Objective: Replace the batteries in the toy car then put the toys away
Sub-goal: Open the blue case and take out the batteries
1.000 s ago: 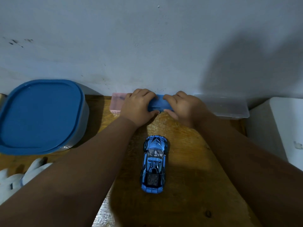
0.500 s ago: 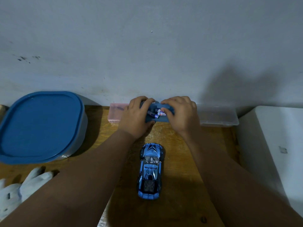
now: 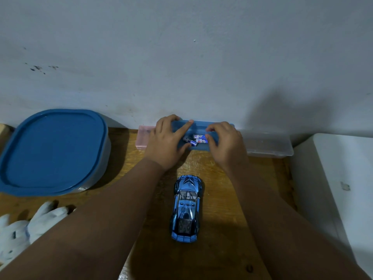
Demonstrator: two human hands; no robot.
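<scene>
Early yet, by the look; blue case [image 3: 203, 129] open at the wall, batteries [image 3: 198, 139] showing inside; left hand [image 3: 167, 142] bracing its lid, right hand [image 3: 226, 144] fingering batteries, none gripped; car [image 3: 186, 207] upright mid-table, unopened; swap and tidying ahead.

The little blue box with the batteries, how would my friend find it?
Look along the back of the wooden table, against the grey wall. Three small boxes sit in a row there; both hands are on the middle one, the blue box. Its neighbours are pink and clear, and only it shows batteries inside.
</scene>
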